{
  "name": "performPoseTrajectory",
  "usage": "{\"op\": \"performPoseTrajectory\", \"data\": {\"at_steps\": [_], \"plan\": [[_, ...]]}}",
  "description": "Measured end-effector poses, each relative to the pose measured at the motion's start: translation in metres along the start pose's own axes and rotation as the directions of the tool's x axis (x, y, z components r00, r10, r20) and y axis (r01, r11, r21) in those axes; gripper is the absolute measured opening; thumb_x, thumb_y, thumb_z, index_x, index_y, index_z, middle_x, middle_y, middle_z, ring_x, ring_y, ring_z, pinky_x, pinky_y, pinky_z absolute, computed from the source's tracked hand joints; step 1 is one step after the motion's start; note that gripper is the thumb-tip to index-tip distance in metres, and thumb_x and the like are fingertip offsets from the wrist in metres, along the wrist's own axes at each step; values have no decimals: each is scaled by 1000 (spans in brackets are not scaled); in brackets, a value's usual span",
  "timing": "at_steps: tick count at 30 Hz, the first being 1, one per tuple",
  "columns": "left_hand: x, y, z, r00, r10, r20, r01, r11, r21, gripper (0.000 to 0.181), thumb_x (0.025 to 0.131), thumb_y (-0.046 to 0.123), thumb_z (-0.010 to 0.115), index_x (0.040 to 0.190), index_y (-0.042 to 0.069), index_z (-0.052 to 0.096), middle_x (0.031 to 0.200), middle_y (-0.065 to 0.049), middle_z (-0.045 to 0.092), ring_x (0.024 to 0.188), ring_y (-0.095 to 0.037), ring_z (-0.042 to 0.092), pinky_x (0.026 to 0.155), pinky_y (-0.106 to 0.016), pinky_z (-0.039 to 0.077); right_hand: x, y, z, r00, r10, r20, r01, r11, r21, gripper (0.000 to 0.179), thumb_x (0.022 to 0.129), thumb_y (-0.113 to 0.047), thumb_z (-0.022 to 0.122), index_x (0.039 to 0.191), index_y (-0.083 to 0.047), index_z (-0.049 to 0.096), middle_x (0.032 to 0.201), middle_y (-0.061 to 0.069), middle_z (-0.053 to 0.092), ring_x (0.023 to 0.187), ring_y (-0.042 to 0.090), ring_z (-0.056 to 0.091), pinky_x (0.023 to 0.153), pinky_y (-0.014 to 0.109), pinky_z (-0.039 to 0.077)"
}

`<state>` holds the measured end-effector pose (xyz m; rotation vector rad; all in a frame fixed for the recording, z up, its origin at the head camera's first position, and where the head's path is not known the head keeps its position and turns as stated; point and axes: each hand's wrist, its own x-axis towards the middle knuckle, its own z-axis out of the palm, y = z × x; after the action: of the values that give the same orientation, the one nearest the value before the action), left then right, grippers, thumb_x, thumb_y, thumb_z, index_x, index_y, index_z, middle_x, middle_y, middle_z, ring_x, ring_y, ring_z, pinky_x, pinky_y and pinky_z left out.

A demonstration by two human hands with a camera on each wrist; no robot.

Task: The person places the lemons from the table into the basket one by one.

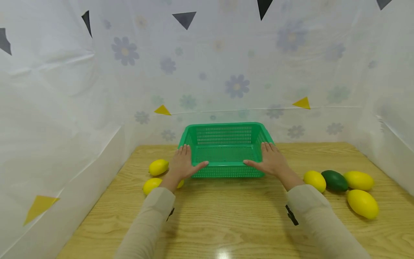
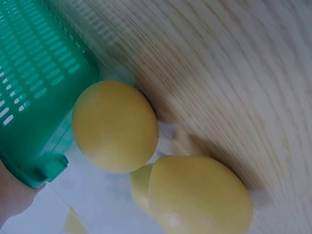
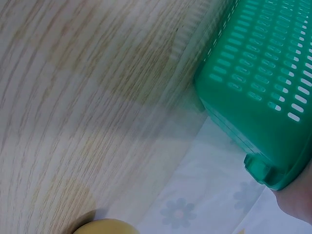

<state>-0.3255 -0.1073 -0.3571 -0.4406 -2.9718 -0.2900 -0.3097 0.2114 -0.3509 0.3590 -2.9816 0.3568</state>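
A green plastic basket (image 1: 228, 169) with slotted walls stands on the wooden table, and nothing lies inside it. My left hand (image 1: 182, 164) rests on its left front corner, fingers straight along the side and thumb stretched over the front rim. On the opposite corner, my right hand (image 1: 271, 160) lies the same way, its thumb pointing inward. The left wrist view shows the basket's slotted wall (image 2: 36, 63) close to a lemon (image 2: 115, 126). Only a small part of the right hand (image 3: 298, 195) appears at the rim in the right wrist view.
Left of the basket are lemons (image 1: 158, 167), one partly hidden behind my left wrist. To the right, several yellow lemons (image 1: 362, 204) surround a dark green, lemon-shaped fruit (image 1: 335, 181). A white patterned sheet (image 1: 207, 72) encloses the table (image 1: 226, 216) at the back and sides.
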Motion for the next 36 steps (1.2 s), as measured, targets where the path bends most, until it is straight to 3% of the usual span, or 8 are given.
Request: {"op": "performPoseTrajectory", "data": {"at_steps": [5, 12, 19, 27, 32, 34, 36], "plan": [[2, 3, 1, 1000, -4, 3, 4, 1000, 8, 99, 86, 68, 40, 146, -5, 12, 154, -23, 12, 143, -35, 13, 118, -45, 12, -2, 2, -1, 1000, -2, 4, 2, 1000, 14, 109, 83, -72, 41, 142, 16, 14, 148, 34, 17, 138, 48, 14, 114, 54, 14], [2, 7, 2, 1000, 12, -14, -12, 1000, 28, 115, 76, 85, 19, 146, -6, 15, 153, -23, 15, 142, -36, 16, 118, -44, 15, -2, 7, -2, 1000, -3, 2, 3, 999, 35, 108, 83, -70, 43, 142, 16, 14, 148, 34, 15, 138, 48, 14, 114, 56, 14], [2, 12, 3, 999, 18, -27, -18, 1000, 13, 107, 82, 77, 30, 145, -7, 16, 152, -25, 16, 142, -37, 16, 118, -44, 15, -2, 12, -3, 1000, -2, 9, 2, 1000, 28, 107, 84, -70, 42, 142, 15, 13, 149, 34, 15, 137, 49, 13, 113, 57, 14], [3, 16, 5, 999, 23, -38, -23, 1000, -5, 108, 81, 79, 29, 145, -8, 16, 152, -25, 16, 142, -37, 16, 117, -45, 15, -4, 16, -5, 1000, -6, 8, 6, 1000, 22, 106, 84, -70, 42, 142, 16, 16, 148, 34, 16, 137, 49, 15, 113, 57, 15], [4, 19, 6, 999, 12, -36, -12, 1000, -11, 100, 86, 69, 41, 145, -8, 16, 152, -26, 16, 142, -38, 15, 117, -46, 15, -1, 23, -1, 1000, -7, -3, 7, 1000, 21, 107, 83, -71, 42, 142, 15, 17, 148, 34, 18, 137, 49, 16, 113, 57, 15], [5, 21, 6, 999, 12, -37, -12, 1000, -11, 102, 85, 71, 40, 145, -8, 16, 152, -26, 16, 142, -38, 16, 117, -46, 15, -2, 24, -2, 1000, -5, -1, 5, 1000, 17, 107, 83, -71, 41, 142, 15, 17, 148, 34, 18, 137, 48, 16, 113, 57, 15], [5, 21, 7, 999, 13, -34, -13, 1000, -3, 110, 80, 80, 29, 145, -8, 16, 152, -25, 16, 142, -38, 16, 117, -46, 15, -3, 24, -3, 1000, -7, -5, 7, 1000, 15, 108, 82, -72, 41, 142, 15, 18, 148, 34, 18, 137, 49, 17, 113, 57, 16]]}}
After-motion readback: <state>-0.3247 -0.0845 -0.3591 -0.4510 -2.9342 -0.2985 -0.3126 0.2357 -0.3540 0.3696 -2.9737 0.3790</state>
